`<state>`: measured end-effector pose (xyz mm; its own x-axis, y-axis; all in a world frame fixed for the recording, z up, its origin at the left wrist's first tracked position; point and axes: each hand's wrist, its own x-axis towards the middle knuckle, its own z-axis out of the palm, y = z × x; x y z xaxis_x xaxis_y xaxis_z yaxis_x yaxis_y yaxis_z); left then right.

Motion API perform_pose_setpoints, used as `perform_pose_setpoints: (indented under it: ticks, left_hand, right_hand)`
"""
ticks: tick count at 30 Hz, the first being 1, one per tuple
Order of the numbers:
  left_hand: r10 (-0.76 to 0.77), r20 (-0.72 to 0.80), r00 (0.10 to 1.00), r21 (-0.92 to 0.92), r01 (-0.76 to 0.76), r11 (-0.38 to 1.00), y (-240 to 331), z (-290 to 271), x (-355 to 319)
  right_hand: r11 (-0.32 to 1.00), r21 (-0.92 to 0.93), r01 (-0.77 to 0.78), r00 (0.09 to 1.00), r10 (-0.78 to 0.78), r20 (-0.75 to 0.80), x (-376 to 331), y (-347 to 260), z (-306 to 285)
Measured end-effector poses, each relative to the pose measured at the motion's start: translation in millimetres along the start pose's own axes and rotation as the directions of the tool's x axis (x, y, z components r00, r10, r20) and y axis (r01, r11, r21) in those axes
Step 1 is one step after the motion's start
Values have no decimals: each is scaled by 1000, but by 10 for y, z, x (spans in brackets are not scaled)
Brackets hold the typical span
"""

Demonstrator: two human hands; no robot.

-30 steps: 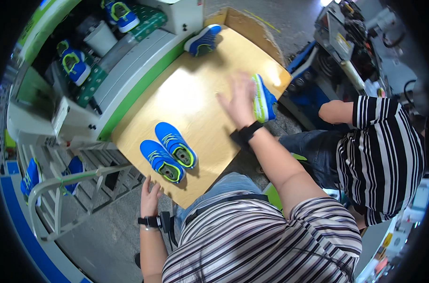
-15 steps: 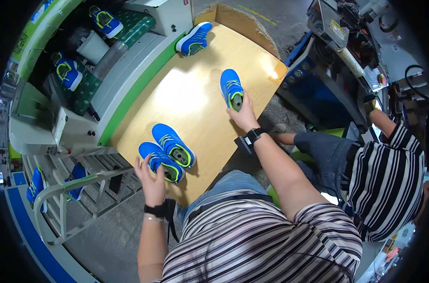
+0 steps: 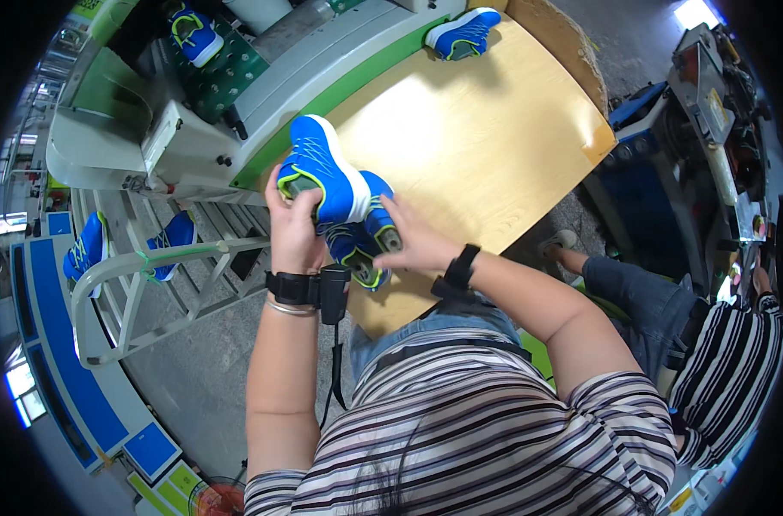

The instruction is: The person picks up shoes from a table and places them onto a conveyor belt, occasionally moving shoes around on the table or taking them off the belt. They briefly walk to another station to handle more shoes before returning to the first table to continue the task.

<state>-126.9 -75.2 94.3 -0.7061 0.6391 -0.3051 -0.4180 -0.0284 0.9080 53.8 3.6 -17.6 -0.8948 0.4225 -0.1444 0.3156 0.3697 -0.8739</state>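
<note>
Blue shoes (image 3: 344, 202) fill both hands' grip, left hand (image 3: 295, 228) and right hand (image 3: 417, 245), at the wooden table's (image 3: 494, 146) near edge.

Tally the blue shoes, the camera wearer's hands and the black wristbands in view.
Blue shoes: 7
Hands: 2
Black wristbands: 2
Total: 11

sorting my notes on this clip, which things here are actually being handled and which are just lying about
In hand:
- blue sneaker with white sole, lifted by the left hand
- second blue sneaker with lime trim, under the right hand
- pale wooden tabletop below them

Lying about:
- blue sneaker at the table's far edge
- blue sneaker on green studded mat
- blue sneakers on the grey rack
</note>
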Motion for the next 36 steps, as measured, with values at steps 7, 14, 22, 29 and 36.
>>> perform_pose_setpoints:
  ticks: [7, 14, 22, 29, 36]
  left_hand:
    - [374, -24, 927, 68, -371, 926, 904, 12, 399]
    - [469, -102, 878, 301, -422, 855, 1281, 72, 1197]
    - [556, 47, 830, 636, -454, 624, 1225, -51, 1724]
    - [677, 136, 723, 684, -563, 464, 1185, -261, 1372]
    - [292, 112, 950, 607, -298, 737, 332, -574, 659]
  right_hand:
    - [879, 473, -62, 961, 181, -210, 26, -6, -118]
    - [911, 252, 325, 754, -88, -651, 889, -819, -1355]
    - [917, -67, 393, 449, -256, -856, 3016, -1139, -2149]
    - [979, 57, 198, 102, 38, -994, 2746, 217, -2213]
    - [763, -113, -636, 418, 218, -882, 2587, 1240, -2487]
